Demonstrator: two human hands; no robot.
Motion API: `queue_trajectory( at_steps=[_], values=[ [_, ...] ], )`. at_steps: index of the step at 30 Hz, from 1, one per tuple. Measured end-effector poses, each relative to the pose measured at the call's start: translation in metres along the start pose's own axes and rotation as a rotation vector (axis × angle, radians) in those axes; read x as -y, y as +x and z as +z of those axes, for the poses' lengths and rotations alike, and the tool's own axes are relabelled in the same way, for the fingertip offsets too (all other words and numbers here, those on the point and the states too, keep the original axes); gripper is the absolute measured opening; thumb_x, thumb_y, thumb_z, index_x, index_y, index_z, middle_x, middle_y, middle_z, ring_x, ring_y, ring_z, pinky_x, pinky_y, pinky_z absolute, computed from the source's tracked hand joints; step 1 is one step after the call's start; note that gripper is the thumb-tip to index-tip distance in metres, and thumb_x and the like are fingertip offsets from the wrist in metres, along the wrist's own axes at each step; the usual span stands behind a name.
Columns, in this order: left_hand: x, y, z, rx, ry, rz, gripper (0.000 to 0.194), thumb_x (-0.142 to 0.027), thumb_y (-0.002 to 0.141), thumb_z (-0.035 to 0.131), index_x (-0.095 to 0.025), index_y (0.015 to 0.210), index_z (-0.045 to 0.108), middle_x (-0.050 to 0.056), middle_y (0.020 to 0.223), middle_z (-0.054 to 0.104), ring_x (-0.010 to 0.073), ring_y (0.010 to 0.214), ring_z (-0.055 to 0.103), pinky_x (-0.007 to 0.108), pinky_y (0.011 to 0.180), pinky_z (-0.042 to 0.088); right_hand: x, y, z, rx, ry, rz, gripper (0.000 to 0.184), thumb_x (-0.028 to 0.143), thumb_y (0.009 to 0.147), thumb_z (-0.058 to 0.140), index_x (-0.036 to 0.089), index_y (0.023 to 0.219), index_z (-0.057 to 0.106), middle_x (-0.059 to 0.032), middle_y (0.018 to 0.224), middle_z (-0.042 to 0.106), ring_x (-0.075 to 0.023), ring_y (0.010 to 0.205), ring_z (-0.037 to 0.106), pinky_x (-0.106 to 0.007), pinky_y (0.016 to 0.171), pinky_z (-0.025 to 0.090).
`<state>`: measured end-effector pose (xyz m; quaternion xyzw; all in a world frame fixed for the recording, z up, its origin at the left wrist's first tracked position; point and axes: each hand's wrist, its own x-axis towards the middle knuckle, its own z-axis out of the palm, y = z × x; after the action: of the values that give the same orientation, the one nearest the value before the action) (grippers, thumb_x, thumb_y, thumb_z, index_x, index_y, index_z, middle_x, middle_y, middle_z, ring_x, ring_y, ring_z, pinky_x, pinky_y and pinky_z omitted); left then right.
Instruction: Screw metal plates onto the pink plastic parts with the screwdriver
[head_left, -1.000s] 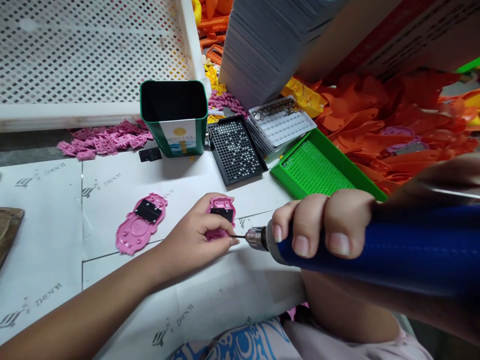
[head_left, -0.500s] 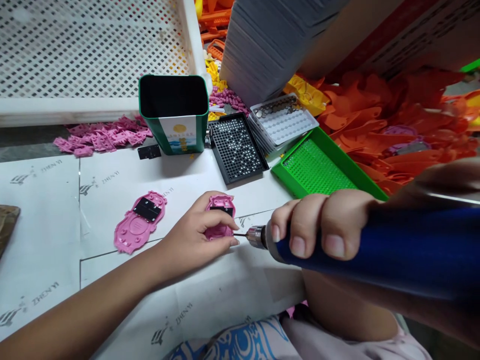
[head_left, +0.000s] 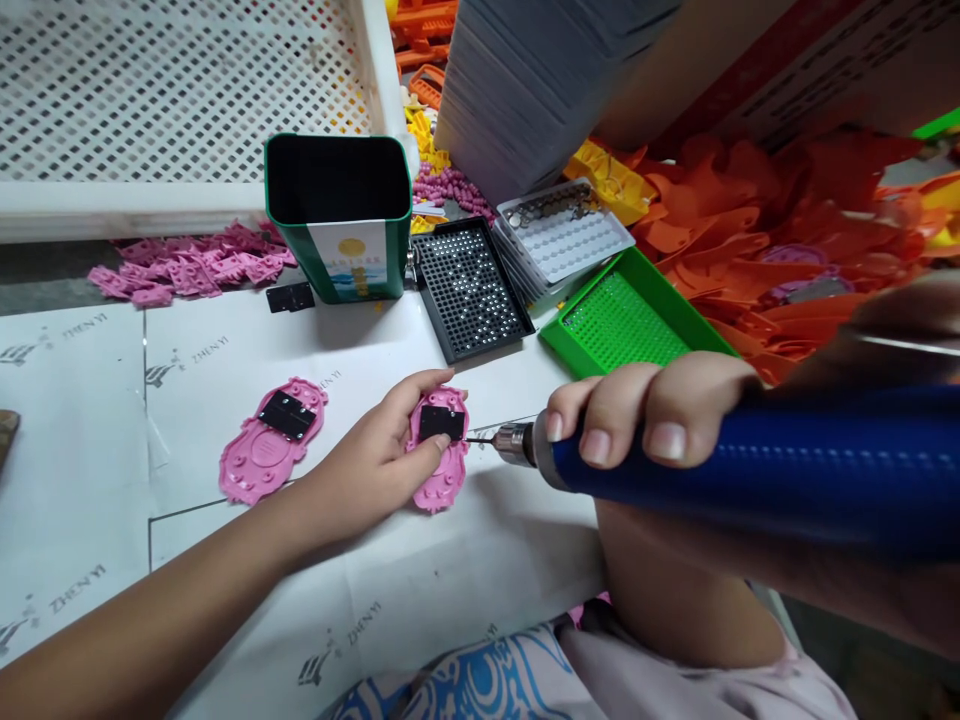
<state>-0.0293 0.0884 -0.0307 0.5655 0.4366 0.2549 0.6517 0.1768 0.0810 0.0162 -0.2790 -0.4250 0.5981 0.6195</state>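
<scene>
My left hand (head_left: 382,455) curls over a pink plastic plate (head_left: 442,470) lying on the white paper, thumb and fingers pinning it and the small black board (head_left: 441,422) on top. My right hand (head_left: 645,415) is wrapped round a blue electric screwdriver (head_left: 750,465). Its thin bit (head_left: 480,438) touches the right edge of the black board. A second pink plate with a black board (head_left: 270,450) lies to the left, untouched.
Behind stand a green tin (head_left: 337,215), a black perforated tray (head_left: 469,285), a grey tray with small round parts (head_left: 562,235) and a green tray (head_left: 630,325). Orange plastic parts (head_left: 787,250) are piled at the right, pink pieces (head_left: 180,270) under a white mesh crate (head_left: 172,100).
My left hand opened back off the pink plate, showing more of it and its black board. The screwdriver bit shifted up onto the board's edge. The view slid slightly.
</scene>
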Motion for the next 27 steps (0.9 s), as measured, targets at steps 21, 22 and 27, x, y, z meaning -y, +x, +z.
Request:
queue_trajectory(
  at_steps=[21,22,27],
  values=[
    [-0.004,0.004,0.011,-0.128,-0.234,-0.163,0.051,-0.018,0.080,0.057,-0.021,0.130,0.047,0.006,0.109,0.063,0.0152,0.082,0.063,0.024,0.063,0.052,-0.007,0.001,-0.006,0.049,-0.105,-0.052,0.050,0.048,0.058,0.082,0.032,0.101,0.065,0.0000,0.065,0.062,-0.0236,0.061,0.061,-0.050,0.065,0.054],
    [-0.005,0.004,0.012,-0.137,-0.252,-0.162,0.050,-0.017,0.080,0.057,-0.021,0.129,0.049,0.006,0.108,0.064,0.0152,0.081,0.063,0.024,0.062,0.052,-0.007,0.003,-0.002,0.068,-0.121,-0.073,0.051,0.049,0.060,0.080,0.032,0.106,0.063,-0.0001,0.067,0.063,-0.0235,0.060,0.062,-0.049,0.064,0.054],
    [-0.006,0.004,0.012,-0.144,-0.263,-0.153,0.048,-0.016,0.078,0.058,-0.020,0.125,0.050,0.007,0.111,0.062,0.0175,0.090,0.063,0.025,0.065,0.053,0.001,0.004,0.019,0.153,-0.216,-0.153,0.046,0.036,0.074,0.072,0.031,0.117,0.057,-0.0018,0.076,0.066,-0.0237,0.063,0.064,-0.048,0.061,0.054]
  ],
)
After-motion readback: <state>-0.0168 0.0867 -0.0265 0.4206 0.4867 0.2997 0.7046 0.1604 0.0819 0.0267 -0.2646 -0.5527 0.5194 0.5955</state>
